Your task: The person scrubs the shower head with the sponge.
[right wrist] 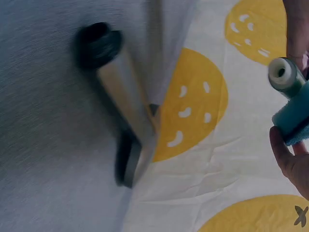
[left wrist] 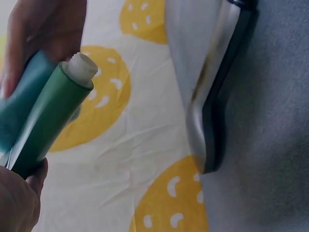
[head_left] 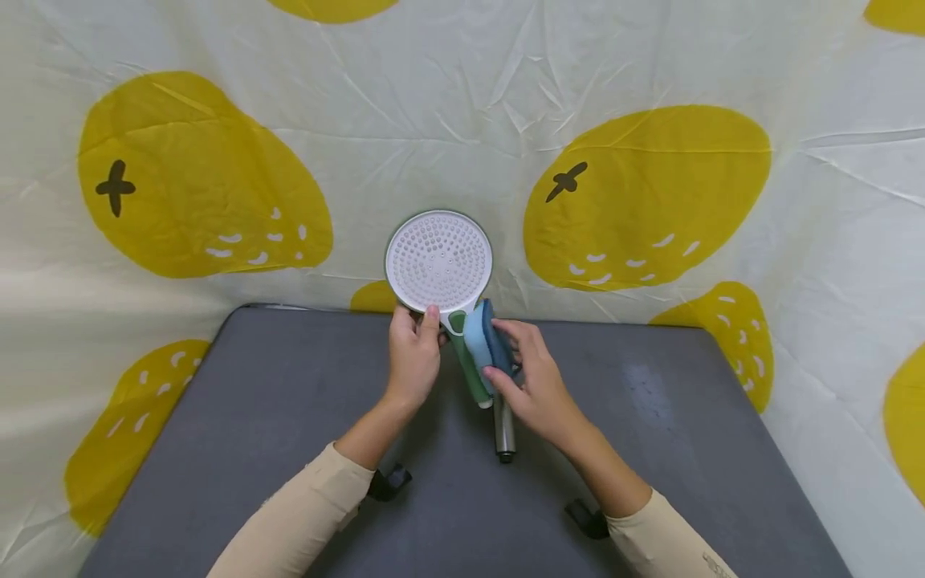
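Observation:
A green hand shower (head_left: 438,261) with a round white nozzle face is held up above the far part of the table. My left hand (head_left: 413,353) grips it at the neck, thumb on the front. In my right hand (head_left: 535,381) is a two-tone blue sponge (head_left: 478,337), pinched between thumb and fingers and held against the green handle (left wrist: 50,118). At the handle's lower end the white threaded connector (left wrist: 81,67) shows in the left wrist view. The right wrist view catches the sponge (right wrist: 294,113) and the connector end at its right edge.
A second hand shower, silver with a black end (head_left: 504,429), lies on the grey table (head_left: 303,401) behind and below the hands. A white cloth (head_left: 433,104) printed with yellow lemons hangs behind the table and at its sides.

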The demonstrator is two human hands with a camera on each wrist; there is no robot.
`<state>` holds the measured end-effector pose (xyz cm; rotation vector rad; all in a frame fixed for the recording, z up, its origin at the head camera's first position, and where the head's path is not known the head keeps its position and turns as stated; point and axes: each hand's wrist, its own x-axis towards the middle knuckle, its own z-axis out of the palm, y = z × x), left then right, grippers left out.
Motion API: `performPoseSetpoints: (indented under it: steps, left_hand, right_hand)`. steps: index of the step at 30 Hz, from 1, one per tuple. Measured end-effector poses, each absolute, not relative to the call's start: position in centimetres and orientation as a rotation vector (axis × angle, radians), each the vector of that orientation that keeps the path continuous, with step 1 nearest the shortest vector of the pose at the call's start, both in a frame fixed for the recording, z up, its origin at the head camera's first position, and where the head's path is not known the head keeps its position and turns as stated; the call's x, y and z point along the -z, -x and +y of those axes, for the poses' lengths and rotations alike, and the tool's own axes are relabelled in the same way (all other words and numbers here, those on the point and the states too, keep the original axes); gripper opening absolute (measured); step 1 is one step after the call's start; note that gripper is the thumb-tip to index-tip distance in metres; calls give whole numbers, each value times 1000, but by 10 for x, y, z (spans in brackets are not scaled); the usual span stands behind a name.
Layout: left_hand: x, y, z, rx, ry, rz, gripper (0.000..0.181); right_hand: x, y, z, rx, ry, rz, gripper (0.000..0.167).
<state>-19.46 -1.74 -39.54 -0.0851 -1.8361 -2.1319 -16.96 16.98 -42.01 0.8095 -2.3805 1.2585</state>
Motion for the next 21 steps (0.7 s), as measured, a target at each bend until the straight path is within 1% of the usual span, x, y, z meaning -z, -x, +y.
performPoseSetpoints:
  steps: [4, 7, 9, 12, 16, 21]
  left_hand:
    - [398, 191, -16, 2145, 104, -1819, 26]
    - [398, 190, -16, 2151, 107, -1803, 24]
    - [397, 190, -17, 2137, 101, -1796, 24]
    - [395, 191, -19, 2119, 70, -1776, 24]
    - [393, 195, -24, 2117, 87, -1748, 30]
    - [393, 199, -26, 2136, 180, -1744, 37]
  right_hand:
    - [414, 176, 164, -1385, -747, -2301, 70]
    - [411, 178, 163, -1360, -742, -2288, 71]
    - [411, 177, 165, -1284, -793, -2313, 70]
    - [415, 176, 173, -1165, -940, -2387, 68]
    - [426, 172, 186, -1102, -1119, -2527, 66]
    - [447, 164, 191, -1122, -1206, -2616, 63]
